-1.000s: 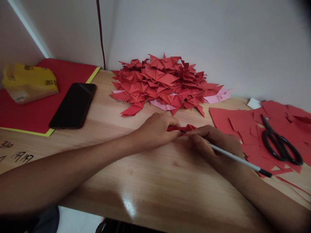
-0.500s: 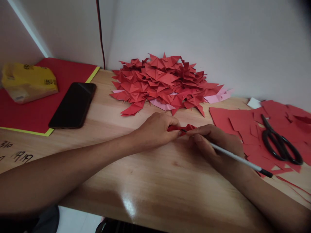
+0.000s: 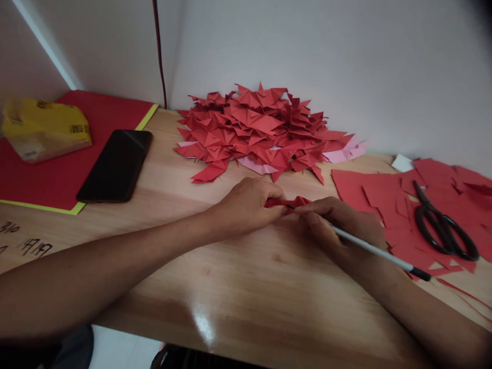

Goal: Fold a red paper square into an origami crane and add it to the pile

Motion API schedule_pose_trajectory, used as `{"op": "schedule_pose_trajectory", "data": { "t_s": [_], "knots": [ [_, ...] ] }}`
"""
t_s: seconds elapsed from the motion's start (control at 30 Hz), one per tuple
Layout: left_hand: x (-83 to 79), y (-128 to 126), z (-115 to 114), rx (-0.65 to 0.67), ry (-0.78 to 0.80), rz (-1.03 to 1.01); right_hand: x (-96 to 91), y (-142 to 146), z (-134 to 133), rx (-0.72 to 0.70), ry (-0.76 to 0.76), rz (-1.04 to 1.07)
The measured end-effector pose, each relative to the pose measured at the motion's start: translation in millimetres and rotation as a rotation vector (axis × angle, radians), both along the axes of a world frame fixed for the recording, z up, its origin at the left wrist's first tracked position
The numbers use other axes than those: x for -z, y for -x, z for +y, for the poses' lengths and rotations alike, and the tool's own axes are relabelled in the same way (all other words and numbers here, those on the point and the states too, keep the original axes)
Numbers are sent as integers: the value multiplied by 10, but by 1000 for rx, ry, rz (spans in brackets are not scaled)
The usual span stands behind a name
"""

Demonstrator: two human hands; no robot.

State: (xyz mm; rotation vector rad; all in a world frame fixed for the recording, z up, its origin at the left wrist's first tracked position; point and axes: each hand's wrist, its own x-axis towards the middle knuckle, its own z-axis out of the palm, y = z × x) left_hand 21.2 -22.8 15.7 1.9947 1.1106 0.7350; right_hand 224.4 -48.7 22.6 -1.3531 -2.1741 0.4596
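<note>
Between thumb and fingers, my left hand (image 3: 251, 205) pinches a small folded piece of red paper (image 3: 302, 201) just above the wooden table. My right hand (image 3: 342, 223) grips a pen (image 3: 372, 249) with a pale barrel and a black end. The dark pen tip meets the red paper beside my left thumb. Much of the paper is hidden by my fingers. Behind my hands lies a heap of folded red paper pieces (image 3: 253, 123), with a few pink ones under it.
Black-handled scissors (image 3: 442, 225) rest on cut red paper sheets (image 3: 384, 200) at the right. To the left lie a black phone (image 3: 115, 166) and a yellow package (image 3: 49, 128) on a large red sheet (image 3: 111, 110). A pale wall (image 3: 326, 61) stands behind the table (image 3: 249, 287).
Hardly anything differs. Both hands hold the same pose, with the pen tip still at the red paper. The view has shifted very slightly.
</note>
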Motion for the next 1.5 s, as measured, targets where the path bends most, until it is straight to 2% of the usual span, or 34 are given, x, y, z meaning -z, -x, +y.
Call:
{"op": "schedule_pose_trajectory", "data": {
  "t_s": [1.5],
  "knots": [
    [11, 3, 2, 7, -34, 9, 8, -14, 8, -24, 16, 27]
  ]
}}
